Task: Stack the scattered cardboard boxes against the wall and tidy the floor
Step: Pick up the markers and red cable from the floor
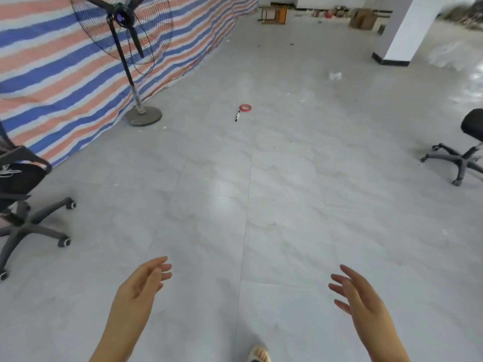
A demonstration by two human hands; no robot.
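My left hand (145,283) and my right hand (355,293) hang in front of me over the grey tiled floor, palms facing each other, fingers relaxed, holding nothing. A brown cardboard box (363,18) stands far off at the back of the room, beside a white pillar (407,30). On the floor ahead lie a red ring of cord (245,107), a small black and white marker (237,116) and a crumpled white scrap (335,75). No box is within reach of either hand.
A standing fan (122,24) with a round base (143,115) stands before a striped tarp wall (52,74). Office chairs sit at left (23,205) and right (467,152). A wooden stool (273,14) is at the back. My foot (258,354) shows at the bottom.
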